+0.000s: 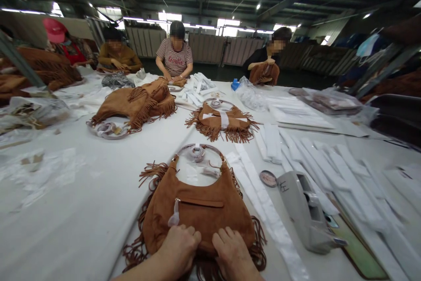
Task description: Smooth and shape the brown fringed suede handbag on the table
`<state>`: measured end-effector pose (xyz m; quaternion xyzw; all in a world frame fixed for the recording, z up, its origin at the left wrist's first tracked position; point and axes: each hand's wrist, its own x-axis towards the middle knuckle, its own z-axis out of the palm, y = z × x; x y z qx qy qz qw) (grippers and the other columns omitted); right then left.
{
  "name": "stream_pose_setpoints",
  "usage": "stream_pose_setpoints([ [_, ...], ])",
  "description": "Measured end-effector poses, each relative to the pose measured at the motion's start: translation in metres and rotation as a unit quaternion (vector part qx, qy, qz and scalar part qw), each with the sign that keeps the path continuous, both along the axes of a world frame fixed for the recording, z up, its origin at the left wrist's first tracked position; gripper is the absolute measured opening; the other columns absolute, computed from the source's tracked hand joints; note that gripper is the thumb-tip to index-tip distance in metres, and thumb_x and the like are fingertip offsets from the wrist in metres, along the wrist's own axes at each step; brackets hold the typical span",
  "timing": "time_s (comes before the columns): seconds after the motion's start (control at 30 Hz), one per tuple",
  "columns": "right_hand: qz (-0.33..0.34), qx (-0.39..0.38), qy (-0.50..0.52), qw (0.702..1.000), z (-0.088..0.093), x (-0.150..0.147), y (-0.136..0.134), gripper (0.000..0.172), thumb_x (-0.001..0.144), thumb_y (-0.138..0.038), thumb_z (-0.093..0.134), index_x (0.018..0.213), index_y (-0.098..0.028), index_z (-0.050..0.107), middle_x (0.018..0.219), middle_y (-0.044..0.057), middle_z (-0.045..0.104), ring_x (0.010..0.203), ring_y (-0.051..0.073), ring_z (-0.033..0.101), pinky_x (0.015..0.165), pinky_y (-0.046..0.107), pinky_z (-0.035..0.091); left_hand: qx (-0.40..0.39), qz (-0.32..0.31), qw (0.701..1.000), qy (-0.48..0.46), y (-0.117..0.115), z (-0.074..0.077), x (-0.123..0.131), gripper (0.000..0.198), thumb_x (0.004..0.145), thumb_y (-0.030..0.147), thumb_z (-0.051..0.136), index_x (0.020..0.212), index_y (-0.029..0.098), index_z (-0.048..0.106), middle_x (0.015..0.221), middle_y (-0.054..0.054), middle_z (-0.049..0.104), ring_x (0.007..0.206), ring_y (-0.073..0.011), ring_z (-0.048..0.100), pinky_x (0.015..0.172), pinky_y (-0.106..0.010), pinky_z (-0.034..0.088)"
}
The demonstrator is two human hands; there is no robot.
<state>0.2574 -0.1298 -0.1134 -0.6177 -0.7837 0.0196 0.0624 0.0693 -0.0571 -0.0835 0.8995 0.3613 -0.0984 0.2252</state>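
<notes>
A brown suede fringed bag lies flat on the white table right in front of me, its wrapped ring handle pointing away. My left hand rests on the bag's near edge with the fingers curled into a loose fist on the suede. Beside it, my right hand presses the same edge, fingers bent down over the material. A plastic-wrapped zipper pull hangs just beyond my left hand.
A grey tape dispenser stands right of the bag, with a small round disc and long white paper strips around it. More fringed bags lie further back. Several seated people work at the table's far end.
</notes>
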Motion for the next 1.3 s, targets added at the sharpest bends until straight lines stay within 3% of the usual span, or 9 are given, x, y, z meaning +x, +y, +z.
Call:
stream_pose_setpoints([
  [0.23,0.006,0.087,0.004,0.996,-0.016,0.013,0.0,0.038,0.063,-0.027,0.083,0.08,-0.024,0.05,0.073,-0.003,0.057,0.07,0.02,0.051,0.065,0.032,0.033,-0.033,0.084,0.995,-0.044,0.012,-0.004,-0.066,0.025,0.072,0.025,0.068,0.09,0.023,0.052,0.099,-0.001,0.066,0.094,-0.0276,0.058,0.082,-0.04,0.043],
  [0.37,0.053,0.139,0.023,0.989,-0.018,0.018,0.001,0.015,0.078,-0.013,0.063,0.082,-0.022,0.052,0.069,-0.002,0.055,0.067,0.019,0.048,0.066,0.031,0.036,-0.007,0.08,0.995,-0.066,0.008,-0.016,-0.082,0.011,0.088,0.032,0.053,0.085,0.022,0.05,0.096,-0.003,0.063,0.094,-0.0252,0.053,0.082,-0.038,0.038],
  [0.43,0.08,0.16,0.031,0.983,-0.018,0.021,0.002,0.016,0.082,-0.007,0.048,0.079,-0.022,0.051,0.067,0.0,0.053,0.065,0.018,0.046,0.065,0.031,0.036,-0.007,0.061,0.996,-0.066,0.011,-0.02,-0.085,0.016,0.091,0.036,0.05,0.085,0.021,0.05,0.097,-0.004,0.061,0.094,-0.0248,0.052,0.082,-0.038,0.037],
  [0.6,0.108,0.154,0.013,0.982,-0.013,0.025,0.002,0.025,0.086,-0.003,0.038,0.079,-0.021,0.054,0.068,0.001,0.053,0.065,0.016,0.047,0.069,0.029,0.04,-0.06,0.085,0.99,-0.095,0.024,-0.014,-0.098,0.043,0.066,0.046,0.078,0.087,0.022,0.049,0.105,-0.001,0.058,0.097,-0.0226,0.05,0.083,-0.034,0.035],
  [0.73,0.136,0.17,0.011,0.976,-0.014,0.03,0.003,0.025,0.086,-0.004,0.038,0.086,-0.021,0.057,0.07,0.001,0.056,0.067,0.015,0.05,0.074,0.028,0.044,-0.085,0.079,0.988,-0.099,0.04,-0.003,-0.103,0.054,0.054,0.054,0.082,0.084,0.023,0.049,0.097,0.001,0.059,0.09,-0.0215,0.051,0.076,-0.031,0.036],
  [0.93,0.158,0.209,0.02,0.965,-0.025,0.041,0.002,0.028,0.084,-0.005,0.042,0.099,-0.021,0.06,0.077,0.004,0.063,0.079,0.017,0.058,0.08,0.029,0.048,-0.066,0.021,0.996,-0.052,0.059,0.001,-0.097,0.033,0.066,0.045,0.074,0.073,0.022,0.051,0.086,-0.003,0.065,0.091,-0.0265,0.058,0.079,-0.036,0.035],
  [1.07,0.162,0.211,0.012,0.964,-0.032,0.044,0.001,0.027,0.085,-0.007,0.044,0.101,-0.02,0.06,0.082,0.005,0.065,0.084,0.018,0.059,0.082,0.03,0.048,-0.029,-0.035,0.994,-0.096,0.058,-0.004,-0.108,0.009,0.076,0.025,0.059,0.075,0.022,0.051,0.088,-0.002,0.064,0.092,-0.0221,0.058,0.083,-0.035,0.033],
  [1.2,0.135,0.207,0.028,0.969,-0.04,0.039,0.001,0.024,0.087,-0.008,0.043,0.101,-0.019,0.059,0.082,0.006,0.063,0.085,0.02,0.056,0.082,0.033,0.045,0.001,-0.041,0.993,-0.112,0.055,-0.013,-0.123,0.007,0.079,0.023,0.054,0.076,0.022,0.049,0.09,-0.001,0.061,0.092,-0.0201,0.054,0.084,-0.033,0.033],
  [1.3,0.124,0.221,0.048,0.966,-0.042,0.033,0.003,0.027,0.088,-0.006,0.037,0.094,-0.019,0.059,0.072,0.003,0.057,0.074,0.018,0.051,0.074,0.031,0.042,-0.005,-0.032,0.996,-0.085,0.053,-0.009,-0.121,0.008,0.082,0.029,0.054,0.081,0.022,0.051,0.096,-0.003,0.061,0.095,-0.0217,0.053,0.085,-0.035,0.034],
])
